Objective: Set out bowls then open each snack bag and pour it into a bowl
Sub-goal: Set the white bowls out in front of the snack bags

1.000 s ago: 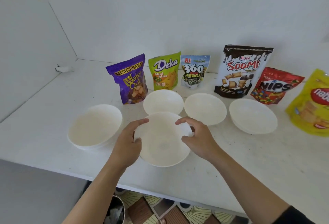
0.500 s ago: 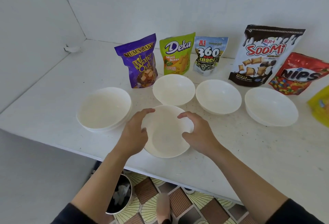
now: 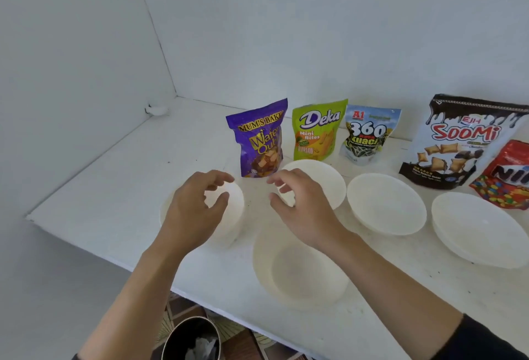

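Several white bowls sit on the white counter. One bowl rests near the front edge, free of my hands. My left hand hovers open over the left bowl and hides most of it. My right hand is open in the air, in front of another bowl. Both hands are empty and point toward the upright purple Mum's Bakery wafer bag. Behind stand the green Deka bag and the 360 Kuaci bag.
To the right are two more bowls, the Soomi bag and the red Nips bag, cut by the frame edge. White walls close the back and left. Below the counter edge stands a dark bin on patterned floor.
Both hands have let go of the front bowl, which now rests on the counter, and have risen forward toward the purple bag. The view has swung left.
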The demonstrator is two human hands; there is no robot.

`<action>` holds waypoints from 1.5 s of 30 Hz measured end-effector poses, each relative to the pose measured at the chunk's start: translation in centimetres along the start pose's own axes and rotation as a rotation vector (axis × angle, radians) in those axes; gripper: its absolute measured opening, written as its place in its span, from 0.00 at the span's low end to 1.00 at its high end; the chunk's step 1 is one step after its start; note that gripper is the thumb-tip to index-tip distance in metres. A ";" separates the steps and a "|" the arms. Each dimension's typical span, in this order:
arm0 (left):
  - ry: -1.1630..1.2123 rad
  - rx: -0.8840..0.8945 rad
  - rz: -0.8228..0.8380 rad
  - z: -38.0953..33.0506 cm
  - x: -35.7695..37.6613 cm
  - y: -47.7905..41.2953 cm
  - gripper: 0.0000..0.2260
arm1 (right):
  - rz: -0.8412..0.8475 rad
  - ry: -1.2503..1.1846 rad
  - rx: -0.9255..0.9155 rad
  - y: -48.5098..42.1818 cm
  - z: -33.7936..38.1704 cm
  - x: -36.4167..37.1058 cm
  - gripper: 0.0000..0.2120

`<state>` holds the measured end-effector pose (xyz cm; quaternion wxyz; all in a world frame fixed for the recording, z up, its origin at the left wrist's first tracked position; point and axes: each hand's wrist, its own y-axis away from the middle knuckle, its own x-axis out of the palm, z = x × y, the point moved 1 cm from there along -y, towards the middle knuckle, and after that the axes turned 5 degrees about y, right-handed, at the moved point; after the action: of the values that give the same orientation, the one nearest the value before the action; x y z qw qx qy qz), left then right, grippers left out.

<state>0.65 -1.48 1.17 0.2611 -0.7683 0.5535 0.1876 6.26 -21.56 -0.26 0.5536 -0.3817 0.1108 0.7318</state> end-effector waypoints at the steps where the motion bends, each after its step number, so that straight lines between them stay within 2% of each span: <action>1: -0.041 -0.012 -0.022 0.8 -0.7 -0.3 0.12 | 0.011 0.000 -0.011 -0.7 0.4 0.8 0.10; 7: -0.233 -0.224 0.022 5.9 -2.2 -0.9 0.11 | 0.190 0.072 0.054 -3.5 1.2 5.9 0.11; 12: -0.207 -0.218 -0.199 6.9 -1.9 -1.2 0.08 | 0.360 0.217 0.153 -4.0 1.3 8.5 0.15; 15: -0.339 -0.296 -0.141 7.9 -2.1 -1.2 0.10 | 0.356 0.205 0.164 -4.2 1.2 9.2 0.17; 18: -0.145 -0.377 -0.071 8.9 -2.4 -0.9 0.13 | 0.335 0.193 0.164 -4.6 1.2 9.3 0.17; 21: -0.063 -0.384 -0.112 9.1 -2.8 -0.6 0.19 | 0.292 0.212 0.173 -4.9 1.1 9.4 0.15; 26: -0.039 -0.373 -0.145 9.6 -3.2 -0.2 0.24 | 0.246 0.258 0.157 -5.4 1.2 9.4 0.17; 32: -0.014 -0.300 -0.067 9.6 -3.1 -0.2 0.22 | 0.316 0.220 0.168 -5.9 1.4 9.4 0.20; 41: 0.046 -0.220 0.021 8.7 -3.5 -0.1 0.26 | 0.351 0.156 0.091 -6.2 2.1 8.4 0.23; 45: 0.067 -0.259 0.066 8.7 -3.9 -0.3 0.31 | 0.347 0.193 0.083 -6.1 2.4 7.6 0.20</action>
<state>-0.31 6.78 -3.41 0.1346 -0.7828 0.5580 0.2403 9.95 -12.38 -2.21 0.4215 -0.4021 0.2575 0.7709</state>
